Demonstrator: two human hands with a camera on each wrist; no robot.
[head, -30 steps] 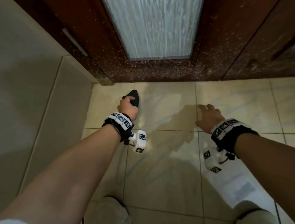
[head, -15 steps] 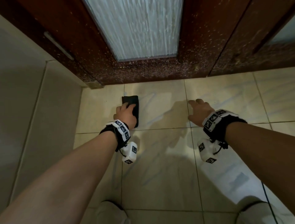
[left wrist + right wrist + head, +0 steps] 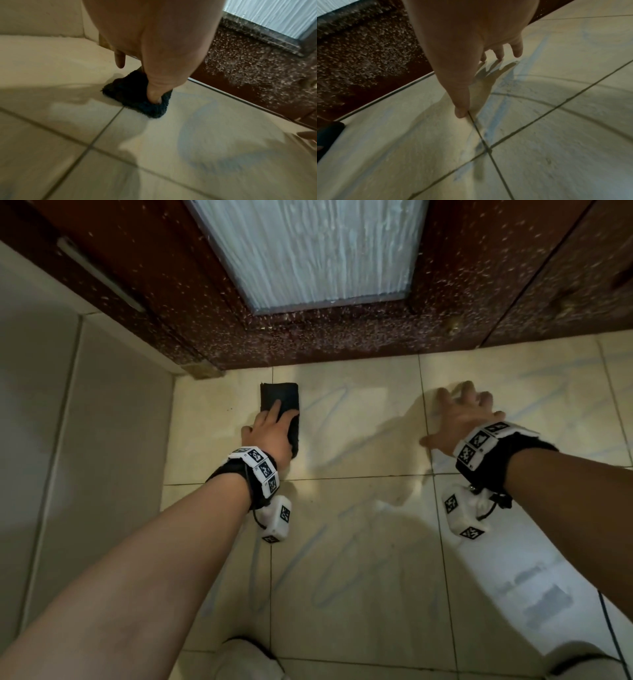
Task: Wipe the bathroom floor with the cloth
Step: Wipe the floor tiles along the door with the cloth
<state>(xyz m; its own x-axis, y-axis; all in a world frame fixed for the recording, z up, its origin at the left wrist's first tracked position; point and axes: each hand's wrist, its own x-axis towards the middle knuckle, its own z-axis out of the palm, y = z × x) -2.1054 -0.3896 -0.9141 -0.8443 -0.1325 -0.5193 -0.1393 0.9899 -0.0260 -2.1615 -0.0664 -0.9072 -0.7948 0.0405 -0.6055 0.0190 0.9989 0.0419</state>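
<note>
A small dark folded cloth (image 3: 279,397) lies flat on the pale tiled floor (image 3: 359,542), close to the foot of the door. My left hand (image 3: 274,429) presses down on its near end with straight fingers. In the left wrist view the thumb (image 3: 154,94) sinks into the fluffy cloth (image 3: 137,102) and one finger hangs free to the left. My right hand (image 3: 459,412) rests on the bare tile to the right with fingers spread, holding nothing. The right wrist view shows its fingertips (image 3: 461,112) touching the floor at a grout line, with the cloth (image 3: 327,134) at the left edge.
A dark brown speckled door (image 3: 342,337) with a frosted glass panel (image 3: 308,251) closes off the far side. A pale tiled wall (image 3: 85,440) runs along the left. Bluish wet streaks (image 3: 325,577) cross the tiles. My knees (image 3: 250,659) show at the bottom edge.
The left hand held the cloth bunched and raised a second ago; now the cloth lies flat on the tile under that hand, nearer the door. The right hand stays planted on the floor.
</note>
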